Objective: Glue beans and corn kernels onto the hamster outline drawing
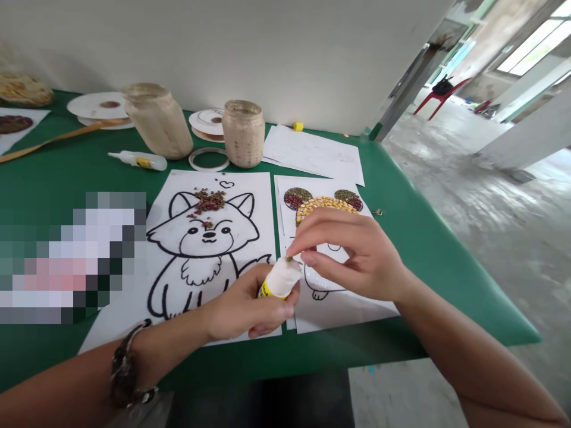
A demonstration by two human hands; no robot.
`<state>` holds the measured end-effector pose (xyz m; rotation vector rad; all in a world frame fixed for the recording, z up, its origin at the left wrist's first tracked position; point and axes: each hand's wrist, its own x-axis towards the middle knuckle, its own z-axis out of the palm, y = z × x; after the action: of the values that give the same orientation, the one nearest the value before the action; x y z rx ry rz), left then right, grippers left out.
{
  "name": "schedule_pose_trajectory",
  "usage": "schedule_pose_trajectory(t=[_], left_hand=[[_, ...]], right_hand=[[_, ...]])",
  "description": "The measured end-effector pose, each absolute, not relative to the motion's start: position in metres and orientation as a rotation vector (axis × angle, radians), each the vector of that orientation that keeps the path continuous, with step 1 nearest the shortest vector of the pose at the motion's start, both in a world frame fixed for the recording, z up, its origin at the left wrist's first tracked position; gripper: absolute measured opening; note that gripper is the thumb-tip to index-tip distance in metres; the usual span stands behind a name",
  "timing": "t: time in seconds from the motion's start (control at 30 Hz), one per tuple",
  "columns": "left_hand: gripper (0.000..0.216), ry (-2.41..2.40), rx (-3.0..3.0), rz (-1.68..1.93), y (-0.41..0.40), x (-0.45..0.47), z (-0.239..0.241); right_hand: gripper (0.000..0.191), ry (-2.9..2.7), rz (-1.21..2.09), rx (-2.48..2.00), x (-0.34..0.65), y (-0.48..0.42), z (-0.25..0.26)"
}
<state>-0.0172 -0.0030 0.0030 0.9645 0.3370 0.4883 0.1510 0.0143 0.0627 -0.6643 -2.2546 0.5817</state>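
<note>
My left hand [254,306] is wrapped round a white glue bottle [282,278] with a yellow label, its top tilted up. At the bottle's top, the thumb and forefinger of my right hand [352,249] come together in a pinch. A tiny greenish-brown bit shows at these fingertips; whether it is held or sits on the bottle I cannot tell. Beneath my right hand lies a bear drawing [348,312], its head partly covered with yellow kernels [330,205] and its ears with red and green beans. Left of it, a fox drawing [205,238] carries a loose heap of red and green beans [210,201].
Two cloudy jars [158,122] [243,134] stand near the wall, beside white spools [100,107] and a tape ring [209,159]. A second glue bottle [140,160] lies at left. White papers [314,151] and a yellow cap [298,126] are behind. Pixelation hides something at left.
</note>
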Motion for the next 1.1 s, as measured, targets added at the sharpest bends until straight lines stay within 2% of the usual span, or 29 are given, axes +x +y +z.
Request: schedule_pose_trajectory(t=[0.57, 1.1], left_hand=[[0.016, 0.254, 0.85, 0.475, -0.004, -0.019, 0.0], [0.017, 0.248, 0.821, 0.424, -0.004, -0.02, 0.0]], right_hand=[[0.021, -2.322, 0.306, -0.61, 0.154, 0.004, 0.051], [0.011, -2.284, 0.229, -0.537, 0.15, 0.005, 0.046]])
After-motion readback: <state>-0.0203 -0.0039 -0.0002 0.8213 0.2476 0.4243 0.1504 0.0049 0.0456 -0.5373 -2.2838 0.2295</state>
